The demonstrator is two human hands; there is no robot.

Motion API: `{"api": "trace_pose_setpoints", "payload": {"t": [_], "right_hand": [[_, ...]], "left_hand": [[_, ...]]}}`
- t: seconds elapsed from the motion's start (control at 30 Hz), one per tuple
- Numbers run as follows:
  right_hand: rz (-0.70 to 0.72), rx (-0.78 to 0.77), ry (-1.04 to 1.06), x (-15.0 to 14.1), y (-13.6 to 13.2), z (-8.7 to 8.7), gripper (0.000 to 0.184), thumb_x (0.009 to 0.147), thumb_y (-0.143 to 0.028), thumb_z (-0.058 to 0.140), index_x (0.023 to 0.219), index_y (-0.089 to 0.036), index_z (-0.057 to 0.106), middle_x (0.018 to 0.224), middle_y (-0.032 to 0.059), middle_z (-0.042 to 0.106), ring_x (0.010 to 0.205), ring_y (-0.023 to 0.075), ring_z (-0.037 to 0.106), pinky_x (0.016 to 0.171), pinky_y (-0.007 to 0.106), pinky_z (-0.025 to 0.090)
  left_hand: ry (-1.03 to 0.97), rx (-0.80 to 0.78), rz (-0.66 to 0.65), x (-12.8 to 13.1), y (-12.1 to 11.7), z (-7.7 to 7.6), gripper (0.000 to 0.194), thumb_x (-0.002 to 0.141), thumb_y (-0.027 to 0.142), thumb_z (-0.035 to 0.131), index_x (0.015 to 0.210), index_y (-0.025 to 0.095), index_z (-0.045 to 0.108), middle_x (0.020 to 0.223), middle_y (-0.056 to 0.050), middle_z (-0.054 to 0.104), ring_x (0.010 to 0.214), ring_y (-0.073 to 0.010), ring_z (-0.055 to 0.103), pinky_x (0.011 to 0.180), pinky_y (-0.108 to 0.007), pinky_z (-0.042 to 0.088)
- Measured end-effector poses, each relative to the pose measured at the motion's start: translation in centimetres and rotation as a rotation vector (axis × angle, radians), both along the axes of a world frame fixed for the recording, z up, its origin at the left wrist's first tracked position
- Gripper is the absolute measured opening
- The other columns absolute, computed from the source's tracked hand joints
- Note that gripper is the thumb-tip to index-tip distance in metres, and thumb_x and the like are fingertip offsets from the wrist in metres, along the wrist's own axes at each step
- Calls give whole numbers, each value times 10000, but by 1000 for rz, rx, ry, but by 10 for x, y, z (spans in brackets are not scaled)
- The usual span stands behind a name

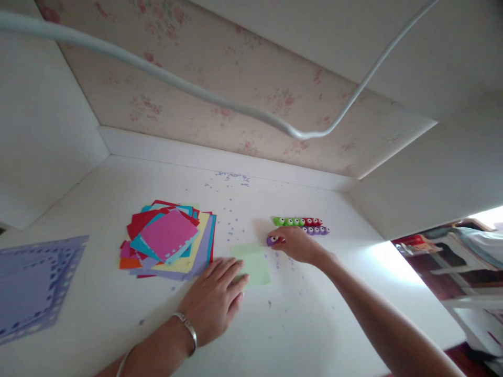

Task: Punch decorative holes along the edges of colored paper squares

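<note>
My left hand (216,296) lies flat, fingers outstretched, over the left edge of a pale green paper sheet (255,266). Its fingertips also come close to a pile of coloured paper (168,235) with pink on top. Just above the sheet's upper right corner, my right hand (294,242) grips a small purple paper punch (272,241) with a white and black round top. Behind that hand stand two rows of similar punches: green ones (290,222) and red ones (313,222) in one row, purple ones (316,230) in the other.
Purple sheets with punched edges (31,283) lie at the left. Small purple paper bits (233,175) are scattered over the white table (251,335), mostly near the back wall. A white cable (188,89) hangs across the top. Cluttered shelves (463,272) stand at the right.
</note>
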State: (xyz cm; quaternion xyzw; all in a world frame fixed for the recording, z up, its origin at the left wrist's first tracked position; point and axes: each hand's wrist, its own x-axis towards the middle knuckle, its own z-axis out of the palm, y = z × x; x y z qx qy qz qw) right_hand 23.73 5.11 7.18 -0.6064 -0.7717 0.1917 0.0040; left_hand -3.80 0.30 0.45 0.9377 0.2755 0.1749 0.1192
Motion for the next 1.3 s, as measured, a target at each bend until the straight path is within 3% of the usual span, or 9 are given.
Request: {"api": "trace_pose_setpoints", "payload": {"t": [0.07, 0.23, 0.43, 0.6, 0.8, 1.1, 1.3], "right_hand": [[-29, 46, 22, 4, 5, 5, 228, 812, -298, 611, 1016, -270, 710, 941, 19, 736, 829, 204, 681, 766, 301, 495], [-308, 177, 95, 37, 41, 16, 354, 828, -386, 578, 1156, -268, 644, 947, 4, 739, 826, 180, 691, 735, 261, 509], [-222, 115, -104, 71, 89, 9, 269, 774, -233, 634, 1033, -255, 703, 867, 13, 745, 814, 184, 686, 767, 256, 490], [-145, 79, -190, 77, 106, -2, 270, 756, -179, 639, 1005, -243, 720, 936, 53, 737, 855, 223, 672, 777, 299, 487], [-30, 56, -209, 63, 110, -13, 303, 787, -139, 602, 1055, -235, 706, 1007, 52, 724, 909, 208, 666, 815, 278, 486], [98, 135, -193, 4, 122, -22, 396, 868, -173, 480, 1239, -214, 612, 1347, 80, 545, 1198, 230, 526, 1010, 313, 386], [52, 114, -206, -5, 123, -19, 330, 853, -305, 546, 1153, -246, 672, 1181, 63, 667, 1078, 243, 610, 954, 311, 427]], "left_hand": [[11, 0, -1, 0, 0, 0, 386, 921, 257, 461, 1303, 264, 509, 1408, -50, 458, 1288, -240, 399, 1081, -469, 280], [24, 12, -4, 0, 0, 0, 384, 920, 255, 461, 1301, 259, 510, 1403, -56, 461, 1287, -245, 402, 1081, -476, 288], [30, 27, -7, 0, 0, -1, 381, 934, 273, 446, 1312, 267, 497, 1399, -52, 461, 1286, -236, 401, 1078, -469, 303], [-5, 16, 4, -1, 0, 0, 388, 913, 264, 483, 1299, 286, 510, 1387, -39, 478, 1271, -231, 417, 1069, -457, 323], [10, 5, 6, -1, 0, 0, 385, 911, 266, 484, 1295, 278, 511, 1390, -43, 473, 1276, -235, 412, 1067, -463, 327], [40, 0, -3, -3, -1, 7, 388, 904, 245, 486, 1291, 266, 508, 1379, -48, 480, 1269, -230, 421, 1075, -455, 330], [5, -16, 23, -2, -1, 6, 350, 903, 253, 494, 1249, 258, 547, 1351, -53, 509, 1255, -235, 434, 1065, -462, 337]]}}
